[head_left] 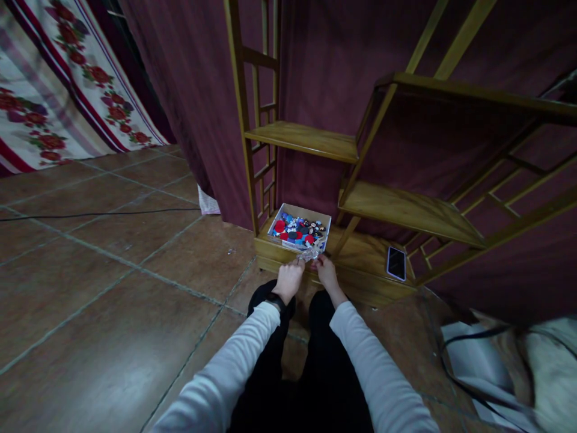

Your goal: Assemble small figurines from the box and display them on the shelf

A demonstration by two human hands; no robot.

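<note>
A clear, crinkled plastic bag (309, 254) is stretched between my two hands, just in front of a shallow white box (328, 224). My left hand (289, 279), with a dark band at the wrist, has its fingers closed on the bag's left side. Fingers of my right hand (327, 272) pinch the right side. Whether anything lies inside the bag is too small to make out. Small red, blue, black and white pieces (295, 228) fill the box, which sits on the low bottom shelf of a wooden stand.
The wooden stand (306, 139) has shelves at several heights and slanted posts. A phone (396, 263) lies on its bottom shelf at the right. Dark red curtains (315, 78) hang behind. A black cable (99, 214) crosses the tiled floor. Bags with a black strap (473, 337) lie at right.
</note>
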